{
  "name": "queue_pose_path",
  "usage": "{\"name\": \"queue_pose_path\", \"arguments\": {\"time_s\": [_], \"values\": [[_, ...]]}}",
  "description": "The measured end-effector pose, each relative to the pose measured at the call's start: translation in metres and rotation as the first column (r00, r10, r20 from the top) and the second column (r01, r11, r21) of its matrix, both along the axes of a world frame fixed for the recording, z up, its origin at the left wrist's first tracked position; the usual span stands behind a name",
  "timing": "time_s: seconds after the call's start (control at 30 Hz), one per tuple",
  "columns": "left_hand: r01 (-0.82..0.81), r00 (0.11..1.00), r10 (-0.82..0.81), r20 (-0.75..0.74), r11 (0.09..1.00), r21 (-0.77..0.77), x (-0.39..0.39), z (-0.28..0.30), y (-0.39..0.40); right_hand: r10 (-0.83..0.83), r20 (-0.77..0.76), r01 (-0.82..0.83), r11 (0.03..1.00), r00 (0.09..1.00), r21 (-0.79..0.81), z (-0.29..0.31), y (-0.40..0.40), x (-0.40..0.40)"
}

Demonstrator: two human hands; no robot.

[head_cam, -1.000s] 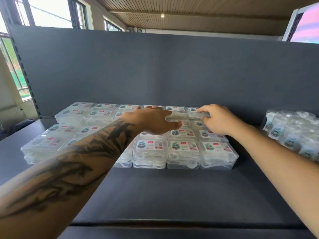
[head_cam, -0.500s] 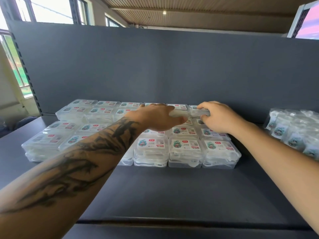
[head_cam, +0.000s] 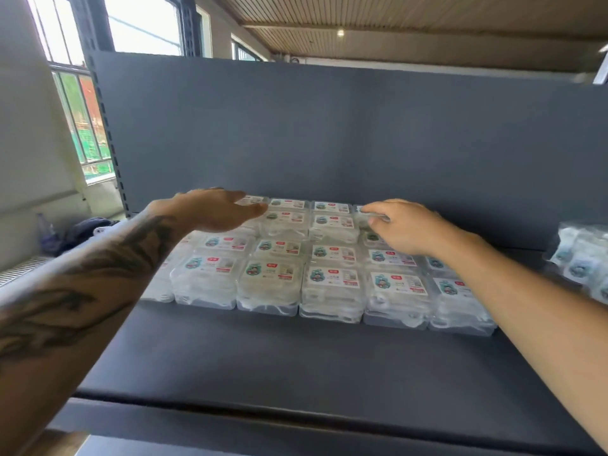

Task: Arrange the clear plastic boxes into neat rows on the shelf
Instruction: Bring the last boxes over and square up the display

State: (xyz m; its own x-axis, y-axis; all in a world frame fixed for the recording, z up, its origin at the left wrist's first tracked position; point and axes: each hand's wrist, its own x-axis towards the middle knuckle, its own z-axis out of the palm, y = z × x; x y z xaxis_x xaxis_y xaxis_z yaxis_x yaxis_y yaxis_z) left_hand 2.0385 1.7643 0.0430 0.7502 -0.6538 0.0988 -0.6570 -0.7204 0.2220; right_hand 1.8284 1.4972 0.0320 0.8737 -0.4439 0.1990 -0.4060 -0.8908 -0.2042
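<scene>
The boxes (head_cam: 334, 284) are clear, shiny plastic with paper stickers on top. The shelf (head_cam: 296, 360) and its back panel (head_cam: 329, 133) are dark grey, flat and not shiny. The bags (head_cam: 582, 258) at the right are thin, crinkly plastic. The ceiling (head_cam: 411, 14) is brown wood strips.

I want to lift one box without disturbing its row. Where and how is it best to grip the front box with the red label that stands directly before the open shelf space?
Take the front box from above and the front: thumb on its free front wall, fingers over the flat labelled lid. Its sides and back look tight against neighbouring boxes, so a side pinch probably has no room.
</scene>
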Motion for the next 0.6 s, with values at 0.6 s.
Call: {"name": "queue_pose_path", "arguments": {"time_s": [0.6], "values": [[-0.032,0.999,0.031,0.025,0.998,0.045,0.025,-0.013,-0.004,-0.039,-0.046,0.037,0.999,0.998,-0.04,-0.001,-0.001,-0.002]]}}
